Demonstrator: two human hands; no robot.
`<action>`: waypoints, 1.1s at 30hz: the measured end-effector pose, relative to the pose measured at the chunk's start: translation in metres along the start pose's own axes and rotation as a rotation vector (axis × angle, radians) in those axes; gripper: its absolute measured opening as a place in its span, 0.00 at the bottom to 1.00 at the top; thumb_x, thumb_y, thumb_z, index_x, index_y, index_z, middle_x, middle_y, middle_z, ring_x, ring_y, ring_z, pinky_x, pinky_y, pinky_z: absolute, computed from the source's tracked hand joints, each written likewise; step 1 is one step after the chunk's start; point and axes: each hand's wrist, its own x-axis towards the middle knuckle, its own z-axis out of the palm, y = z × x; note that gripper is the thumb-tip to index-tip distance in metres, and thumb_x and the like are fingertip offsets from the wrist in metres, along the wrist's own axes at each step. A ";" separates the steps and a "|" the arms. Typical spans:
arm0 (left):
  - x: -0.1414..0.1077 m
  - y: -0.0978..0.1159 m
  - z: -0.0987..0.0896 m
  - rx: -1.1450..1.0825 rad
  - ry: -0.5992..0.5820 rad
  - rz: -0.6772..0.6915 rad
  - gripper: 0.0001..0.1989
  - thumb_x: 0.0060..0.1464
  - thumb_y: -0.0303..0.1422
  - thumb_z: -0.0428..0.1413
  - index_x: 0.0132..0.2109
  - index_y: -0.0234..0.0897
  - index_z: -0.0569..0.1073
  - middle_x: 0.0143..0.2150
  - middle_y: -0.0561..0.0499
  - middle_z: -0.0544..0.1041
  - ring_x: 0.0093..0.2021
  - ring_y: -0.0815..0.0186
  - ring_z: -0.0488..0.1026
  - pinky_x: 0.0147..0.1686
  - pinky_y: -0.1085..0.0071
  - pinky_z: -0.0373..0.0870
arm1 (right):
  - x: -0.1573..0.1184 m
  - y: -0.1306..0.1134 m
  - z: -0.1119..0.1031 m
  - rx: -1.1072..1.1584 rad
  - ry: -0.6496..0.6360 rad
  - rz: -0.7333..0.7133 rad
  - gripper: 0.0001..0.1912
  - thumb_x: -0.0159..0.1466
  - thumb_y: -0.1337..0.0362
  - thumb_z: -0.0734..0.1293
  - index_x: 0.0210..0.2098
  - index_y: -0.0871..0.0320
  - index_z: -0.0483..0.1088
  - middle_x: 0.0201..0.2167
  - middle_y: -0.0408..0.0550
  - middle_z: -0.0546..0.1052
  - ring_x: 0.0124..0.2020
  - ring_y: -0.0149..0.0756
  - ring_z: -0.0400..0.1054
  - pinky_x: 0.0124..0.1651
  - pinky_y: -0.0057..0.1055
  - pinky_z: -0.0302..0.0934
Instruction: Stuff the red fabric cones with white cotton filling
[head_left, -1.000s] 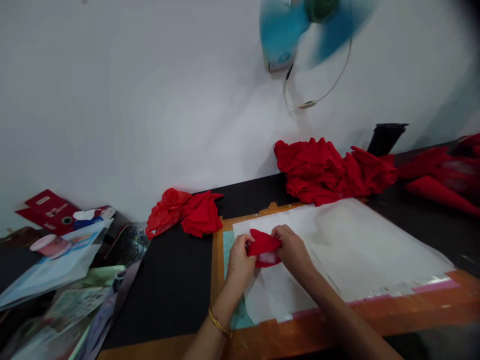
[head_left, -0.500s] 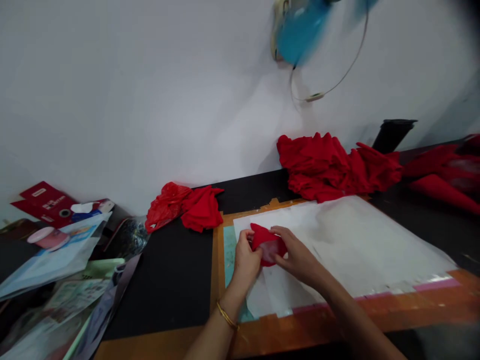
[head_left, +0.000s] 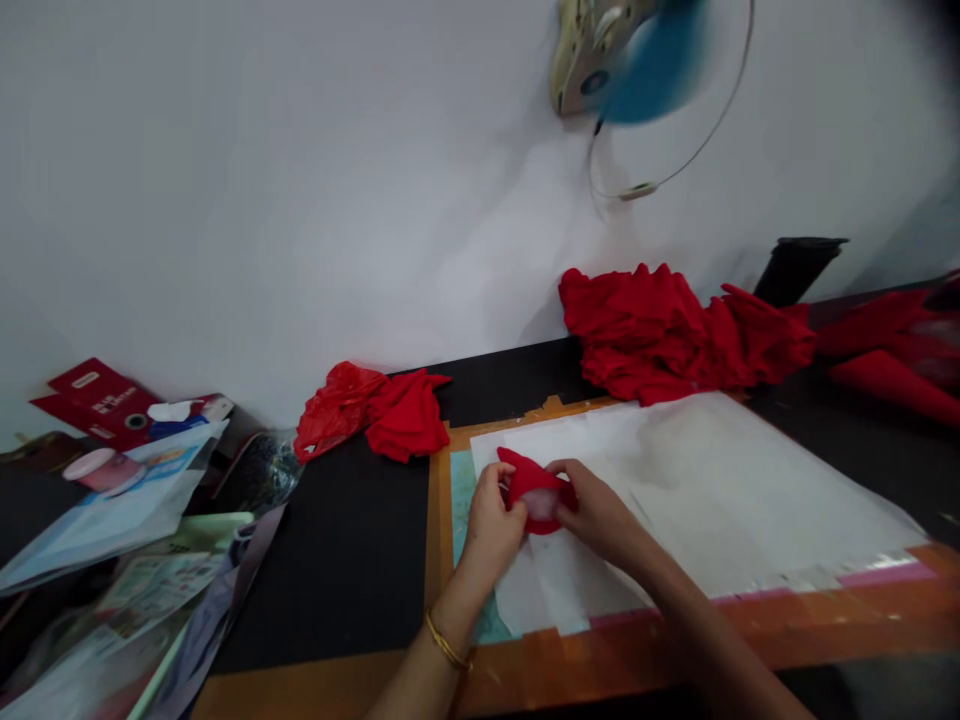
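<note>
Both hands pinch one small red cloth piece between them, left hand and right hand fingers clamped on opposite edges, probably keeping it taut over the white paper.

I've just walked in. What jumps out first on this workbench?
Red, mostly: a big heap of red cloth against the wall behind the white sheet, and a smaller bundle to its left. In the middle, the left hand and right hand pinch a small red piece over the sheet. A blue fan hangs above.
</note>
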 end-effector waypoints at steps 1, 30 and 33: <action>-0.001 0.001 0.000 0.004 -0.006 -0.002 0.21 0.42 0.16 0.51 0.45 0.38 0.67 0.42 0.49 0.72 0.36 0.68 0.68 0.40 0.71 0.66 | -0.001 -0.001 -0.001 0.049 -0.035 0.012 0.24 0.53 0.76 0.60 0.49 0.56 0.63 0.43 0.47 0.73 0.38 0.35 0.70 0.42 0.31 0.62; -0.005 -0.006 0.012 0.381 -0.067 0.194 0.16 0.47 0.19 0.49 0.43 0.40 0.67 0.46 0.45 0.68 0.47 0.58 0.68 0.48 0.64 0.64 | 0.014 -0.016 0.028 -0.563 -0.028 0.070 0.10 0.64 0.71 0.61 0.43 0.57 0.68 0.41 0.52 0.75 0.44 0.44 0.68 0.32 0.30 0.53; -0.002 -0.005 0.010 0.446 -0.051 0.176 0.16 0.49 0.21 0.50 0.46 0.38 0.68 0.48 0.42 0.68 0.46 0.56 0.69 0.46 0.63 0.65 | 0.016 -0.013 0.029 -0.564 -0.033 0.066 0.10 0.64 0.73 0.61 0.42 0.56 0.69 0.42 0.51 0.75 0.44 0.42 0.68 0.32 0.29 0.53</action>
